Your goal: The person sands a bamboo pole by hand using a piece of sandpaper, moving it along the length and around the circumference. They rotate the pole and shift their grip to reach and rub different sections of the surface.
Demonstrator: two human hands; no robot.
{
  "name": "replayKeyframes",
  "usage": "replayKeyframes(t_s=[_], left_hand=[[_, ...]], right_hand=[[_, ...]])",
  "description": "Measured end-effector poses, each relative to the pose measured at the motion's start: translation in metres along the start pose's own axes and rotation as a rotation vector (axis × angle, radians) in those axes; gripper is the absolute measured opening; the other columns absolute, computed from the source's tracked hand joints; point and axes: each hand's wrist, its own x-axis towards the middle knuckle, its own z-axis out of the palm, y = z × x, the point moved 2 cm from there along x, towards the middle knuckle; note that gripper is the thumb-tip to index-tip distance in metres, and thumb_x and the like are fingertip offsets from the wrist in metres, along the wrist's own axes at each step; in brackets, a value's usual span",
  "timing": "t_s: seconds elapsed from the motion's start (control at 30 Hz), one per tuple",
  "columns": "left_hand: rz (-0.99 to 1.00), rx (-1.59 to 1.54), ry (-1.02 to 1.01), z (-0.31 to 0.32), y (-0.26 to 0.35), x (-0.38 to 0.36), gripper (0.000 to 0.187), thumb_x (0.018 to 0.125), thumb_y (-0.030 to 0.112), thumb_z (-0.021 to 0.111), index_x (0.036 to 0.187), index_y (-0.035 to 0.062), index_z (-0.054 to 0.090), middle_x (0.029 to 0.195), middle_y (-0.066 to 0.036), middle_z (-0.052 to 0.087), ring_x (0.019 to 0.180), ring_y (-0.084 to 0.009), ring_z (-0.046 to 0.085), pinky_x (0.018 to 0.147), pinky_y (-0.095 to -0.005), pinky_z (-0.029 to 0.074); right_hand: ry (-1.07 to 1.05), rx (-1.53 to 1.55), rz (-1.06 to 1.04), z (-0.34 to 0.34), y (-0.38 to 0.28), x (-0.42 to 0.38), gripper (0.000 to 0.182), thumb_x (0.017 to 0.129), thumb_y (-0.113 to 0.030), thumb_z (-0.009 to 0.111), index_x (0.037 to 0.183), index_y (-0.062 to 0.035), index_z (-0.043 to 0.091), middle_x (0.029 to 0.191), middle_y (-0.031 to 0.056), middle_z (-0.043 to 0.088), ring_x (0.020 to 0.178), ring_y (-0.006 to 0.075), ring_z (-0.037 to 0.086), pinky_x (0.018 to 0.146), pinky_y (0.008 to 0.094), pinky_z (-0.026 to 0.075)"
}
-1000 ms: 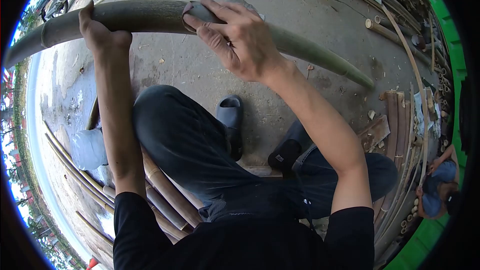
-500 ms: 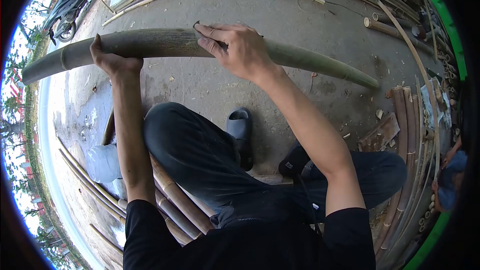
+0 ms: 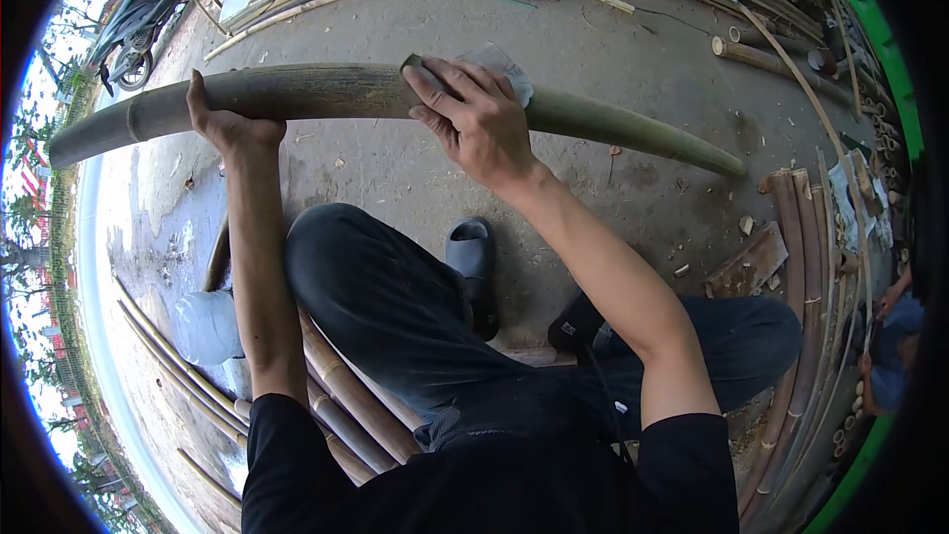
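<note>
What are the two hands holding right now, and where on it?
Left hand grips the bamboo pole around its shaft; right hand presses a sandpaper sheet flat onto the pole's middle.

An outdoor bamboo workshop yard; bare concrete ground (image 3: 613, 49) strewn with chips, split bamboo strips (image 3: 801, 237) stacked at one side, cut poles (image 3: 336, 386) piled beside the seated person, a motorbike (image 3: 129, 35) parked at the edge

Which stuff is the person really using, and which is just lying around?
Using:
bamboo pole
sandpaper sheet
left hand gripping the pole
right hand pressing the sheet on it

Lying around:
bamboo strips
grey slipper
parked scooter
</note>
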Motion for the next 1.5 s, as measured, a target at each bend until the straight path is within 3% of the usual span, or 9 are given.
replayKeyframes(t_s=[0.17, 0.37, 0.57, 0.83, 1.03, 1.23, 1.3, 1.33, 1.5], left_hand=[[-0.061, -0.008, 0.009, -0.009, -0.003, 0.009, 0.08, 0.075, 0.049, 0.07, 0.14, 0.0096, 0.043, 0.134, -0.016, 0.049, 0.127, -0.035, 0.045, 0.113, -0.0556, 0.03], [-0.012, -0.004, -0.022, 0.001, -0.003, 0.007, 0.074, 0.076, 0.046, 0.069, 0.136, 0.0091, 0.047, 0.13, -0.016, 0.051, 0.126, -0.033, 0.046, 0.112, -0.0532, 0.031], [-0.043, -0.043, 0.004, 0.004, 0.001, 0.0, 0.073, 0.074, 0.045, 0.069, 0.133, 0.0086, 0.048, 0.122, -0.014, 0.054, 0.124, -0.0314, 0.048, 0.112, -0.0498, 0.03], [-0.025, -0.028, -0.001, -0.001, -0.002, 0.006, 0.068, 0.078, 0.043, 0.066, 0.134, 0.0091, 0.048, 0.129, -0.016, 0.052, 0.125, -0.0337, 0.047, 0.113, -0.0549, 0.028], [-0.047, -0.022, 0.03, -0.008, -0.007, 0.016, 0.066, 0.077, 0.042, 0.066, 0.132, 0.0092, 0.05, 0.127, -0.015, 0.053, 0.123, -0.0332, 0.048, 0.112, -0.0537, 0.03], [0.004, -0.061, -0.056, 0.003, -0.002, 0.002, 0.063, 0.077, 0.041, 0.066, 0.128, 0.0079, 0.051, 0.12, -0.014, 0.054, 0.116, -0.0319, 0.051, 0.109, -0.0528, 0.033], [-0.024, -0.061, 0.039, 0.002, 0.004, -0.004, 0.044, 0.077, 0.036, 0.068, 0.107, 0.0063, 0.059, 0.1, -0.01, 0.062, 0.099, -0.0287, 0.06, 0.095, -0.0481, 0.045], [-0.027, -0.056, -0.016, -0.001, 0.003, 0.0, 0.063, 0.075, 0.039, 0.066, 0.128, 0.0082, 0.052, 0.12, -0.015, 0.055, 0.117, -0.0328, 0.051, 0.11, -0.0538, 0.032], [-0.028, -0.009, 0.082, -0.008, -0.005, 0.013, 0.065, 0.075, 0.039, 0.068, 0.129, 0.007, 0.05, 0.129, -0.015, 0.054, 0.124, -0.0329, 0.048, 0.114, -0.0542, 0.027]], right_hand=[[-0.02, -0.242, -0.032, -0.024, 0.05, -0.063, 0.043, 0.093, -0.03, 0.066, 0.135, -0.0259, 0.063, 0.133, 0.0054, 0.063, 0.121, 0.0283, 0.057, 0.106, 0.0464, 0.038], [-0.043, -0.14, 0.106, -0.017, 0.016, -0.025, 0.048, 0.094, -0.028, 0.063, 0.141, -0.0264, 0.057, 0.136, 0.0072, 0.061, 0.123, 0.0321, 0.055, 0.108, 0.0479, 0.036], [-0.087, -0.19, 0.016, -0.04, 0.046, -0.043, 0.044, 0.097, -0.031, 0.059, 0.14, -0.0249, 0.058, 0.133, 0.0106, 0.063, 0.121, 0.0327, 0.057, 0.108, 0.0478, 0.037], [-0.053, -0.075, 0.045, -0.005, 0.003, -0.007, 0.042, 0.1, -0.036, 0.053, 0.139, -0.023, 0.059, 0.132, 0.0121, 0.064, 0.121, 0.0321, 0.058, 0.107, 0.0476, 0.038], [-0.12, -0.322, -0.004, -0.039, 0.048, -0.056, 0.042, 0.099, -0.033, 0.056, 0.141, -0.0262, 0.058, 0.135, 0.0104, 0.062, 0.126, 0.0306, 0.054, 0.107, 0.0488, 0.036], [-0.192, 0.077, 0.118, -0.003, 0.008, 0.025, 0.04, 0.097, -0.029, 0.059, 0.137, -0.0232, 0.061, 0.132, 0.0106, 0.064, 0.116, 0.0279, 0.062, 0.096, 0.0429, 0.046], [-0.254, 0.196, 0.149, 0.001, 0.005, 0.023, 0.04, 0.097, -0.027, 0.06, 0.137, -0.0224, 0.061, 0.131, 0.0104, 0.064, 0.114, 0.0273, 0.063, 0.095, 0.0424, 0.047], [-0.179, 0.117, 0.076, -0.004, 0.009, 0.01, 0.04, 0.097, -0.026, 0.06, 0.137, -0.0222, 0.061, 0.131, 0.0102, 0.064, 0.115, 0.0279, 0.062, 0.096, 0.0431, 0.047], [-0.112, -0.266, -0.089, -0.042, 0.051, -0.045, 0.042, 0.095, -0.03, 0.064, 0.136, -0.0199, 0.062, 0.125, 0.0104, 0.067, 0.112, 0.0301, 0.063, 0.096, 0.0436, 0.048]])
